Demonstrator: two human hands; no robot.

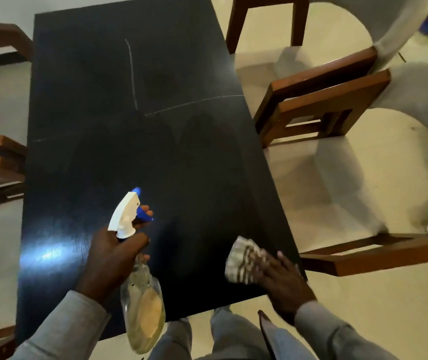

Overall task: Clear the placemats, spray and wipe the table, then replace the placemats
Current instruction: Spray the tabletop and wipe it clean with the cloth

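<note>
- Grey trouser legs [223,336] show below the table edge, cut off by the bottom of the frame, as are both sleeves.
- Left hand [111,258] grips the neck of a clear spray bottle [142,302], one finger curled on the blue trigger; the bottle's yellowish contents and label are blurred.
- Right hand [283,279] lies flat, fingers fairly straight and slightly spread, pressing a striped cloth [244,258] near the table's near right corner; the cloth is smeared by motion and partly hidden beneath the fingers.
- Dark table [134,141] is bare, with faint pale streaks and a bright glare patch at the near left.
- Wooden chairs [319,100] with pale upholstery stand on either side on a cream floor [389,307]; those on the left are cropped.
</note>
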